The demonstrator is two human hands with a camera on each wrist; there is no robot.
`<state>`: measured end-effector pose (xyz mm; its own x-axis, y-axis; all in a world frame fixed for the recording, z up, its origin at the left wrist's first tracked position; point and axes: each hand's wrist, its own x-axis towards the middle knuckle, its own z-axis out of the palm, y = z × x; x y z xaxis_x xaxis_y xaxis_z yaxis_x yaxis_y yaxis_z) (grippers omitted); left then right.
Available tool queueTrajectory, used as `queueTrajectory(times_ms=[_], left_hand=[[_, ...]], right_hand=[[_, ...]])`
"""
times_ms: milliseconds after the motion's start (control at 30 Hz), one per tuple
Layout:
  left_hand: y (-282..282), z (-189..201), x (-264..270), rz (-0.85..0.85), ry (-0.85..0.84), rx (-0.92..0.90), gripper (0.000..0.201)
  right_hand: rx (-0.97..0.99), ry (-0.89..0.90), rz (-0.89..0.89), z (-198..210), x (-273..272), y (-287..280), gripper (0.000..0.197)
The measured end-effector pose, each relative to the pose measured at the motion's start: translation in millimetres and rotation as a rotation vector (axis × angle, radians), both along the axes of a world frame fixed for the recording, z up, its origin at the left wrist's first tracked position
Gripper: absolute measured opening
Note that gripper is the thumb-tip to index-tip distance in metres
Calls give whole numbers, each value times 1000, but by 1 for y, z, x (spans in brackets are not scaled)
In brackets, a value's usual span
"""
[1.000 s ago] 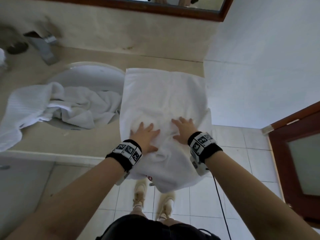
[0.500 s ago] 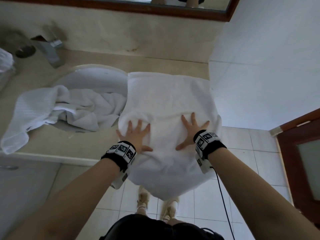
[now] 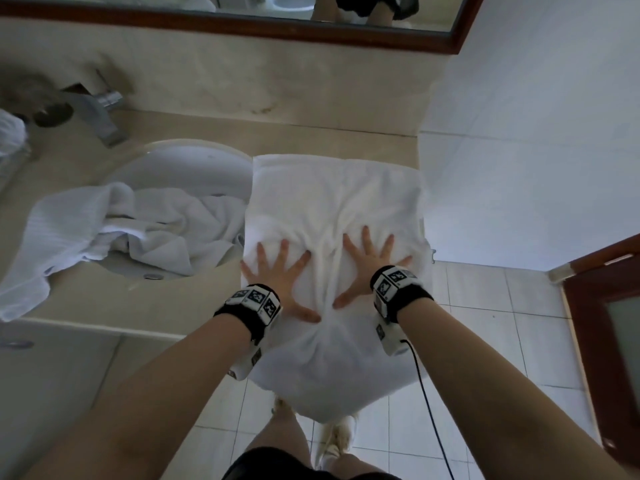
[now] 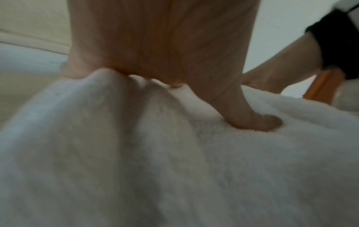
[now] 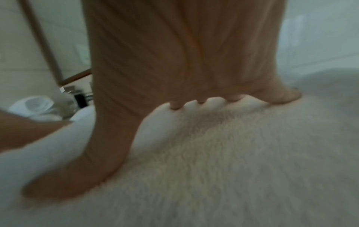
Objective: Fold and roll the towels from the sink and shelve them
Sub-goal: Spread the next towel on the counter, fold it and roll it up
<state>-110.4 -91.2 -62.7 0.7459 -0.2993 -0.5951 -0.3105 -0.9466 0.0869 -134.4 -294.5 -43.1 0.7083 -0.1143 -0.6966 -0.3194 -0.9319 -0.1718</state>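
Note:
A white towel (image 3: 332, 195) lies spread on the beige counter (image 3: 90, 299) right of the sink, its near end hanging over the front edge toward the floor. My left hand (image 3: 280, 271) presses flat on the towel's near left part, fingers splayed. My right hand (image 3: 367, 261) presses flat beside it on the right, fingers splayed too. Creases bunch in the cloth between the two hands. The left wrist view shows my left hand (image 4: 165, 61) on the towel (image 4: 174, 169); the right wrist view shows my right hand (image 5: 184, 61) on the towel (image 5: 233, 153). More white towels (image 3: 138, 230) lie crumpled in the sink (image 3: 194, 168).
A chrome faucet (image 3: 100, 116) stands behind the sink at the back left. A wood-framed mirror (image 3: 242, 22) runs along the wall above. A white wall (image 3: 536, 150) bounds the counter on the right, and a brown door (image 3: 606, 323) stands at the far right over the tiled floor (image 3: 502, 341).
Both hands have spread their fingers wider and slid outward and slightly away from me over the towel. The view has shifted so the counter sits lower in the picture.

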Motion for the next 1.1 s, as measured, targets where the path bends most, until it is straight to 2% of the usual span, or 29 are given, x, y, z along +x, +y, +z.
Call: queueTrajectory(times_ms=[100,167,200,267,300,367,400,467,533,633,867,1000,1067,1100], left_hand=[[9,4,17,74,-22,12,138],[3,12,25,12,-58,97,136],[-6,20,27,-19,-111,110,128],[-21,31,41,-4,-316,-1,95],[-27,33,56,9,-405,-97,83],[-35,28,85,-66,-392,-210,79],[-38,21,97,-140,-319,-208,85],[-43,7,116,-233,-125,-156,100],[-45,-4,135,-244,8,-132,108],[-48,-10,166,-271,-39,-120,107],[-66,-1,221,-348,-39,-54,127],[-71,1,231,-351,-12,-48,131],[-71,1,231,-348,-5,-56,128],[-71,-1,231,-352,-12,-63,125]], right_hand=[[-9,-53,-67,-1,7,-8,148],[-17,3,-70,1,12,-5,148],[-16,38,-50,2,15,-3,144],[-8,37,-39,5,32,-6,121],[-13,-40,-80,8,44,-12,102],[-90,-263,-200,13,65,-23,67],[-130,-301,-222,13,73,-26,61],[-106,-185,-199,6,86,-23,65],[-52,-69,-174,-8,99,-20,77],[-45,-41,-162,-14,125,-31,90],[-31,-39,-146,-9,165,-45,112],[-19,-44,-170,-9,177,-47,102],[-9,-132,-275,-8,173,-47,83],[-26,-230,-388,-7,167,-48,73]])
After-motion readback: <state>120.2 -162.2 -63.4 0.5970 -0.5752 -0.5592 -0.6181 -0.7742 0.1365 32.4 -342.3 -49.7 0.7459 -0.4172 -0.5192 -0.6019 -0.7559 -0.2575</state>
